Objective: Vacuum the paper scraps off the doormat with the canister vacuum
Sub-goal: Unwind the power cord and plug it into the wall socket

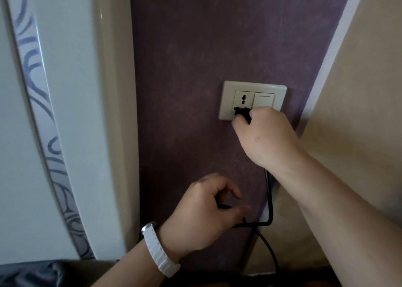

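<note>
My right hand (264, 135) grips a black plug (241, 113) at the lower holes of a cream wall socket plate (228, 90) on the purple wall. The black power cord (269, 199) drops from under that hand, bends left and runs down out of view. My left hand (206, 212), with a white watch strap at the wrist, holds the cord lower down between its curled fingers and thumb. The vacuum, the doormat and the paper scraps are out of view.
A white appliance with a blue swirl stripe (65, 112) stands close on the left. A rocker switch (264, 100) sits on the right half of the socket plate. A beige wall (359, 112) lies to the right, and dark fabric (32, 273) at the bottom left.
</note>
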